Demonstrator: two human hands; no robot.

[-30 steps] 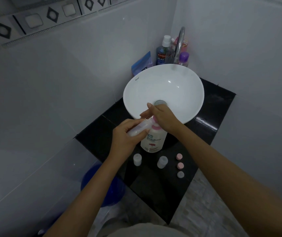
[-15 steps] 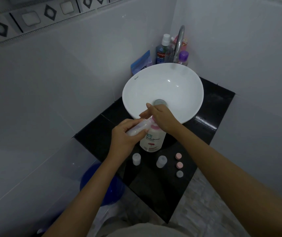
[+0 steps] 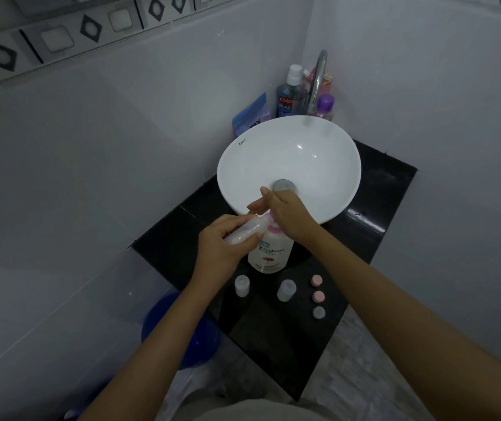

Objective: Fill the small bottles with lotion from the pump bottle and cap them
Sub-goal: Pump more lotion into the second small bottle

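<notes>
A white pump bottle [image 3: 269,253] with a pink pump stands on the black counter [image 3: 373,214] in front of the basin. My left hand [image 3: 222,247] grips a small clear bottle [image 3: 244,231], tilted with its mouth at the pump's nozzle. My right hand [image 3: 285,212] presses down on the pump head with straight fingers. Two more small bottles [image 3: 241,285] [image 3: 286,289] stand uncapped nearer to me. Three caps lie in a row at the right: two pink [image 3: 316,280] [image 3: 318,296] and one grey [image 3: 318,312].
A white round basin [image 3: 288,153] with a metal tap [image 3: 317,77] fills the counter's back. Toiletry bottles [image 3: 287,92] and a blue pack [image 3: 250,115] crowd the corner behind it. A blue bucket [image 3: 179,332] sits on the floor at the left of the counter.
Hardly anything has moved: both hands stay at the pump bottle, the small bottle still held at the nozzle. The view has shifted slightly.
</notes>
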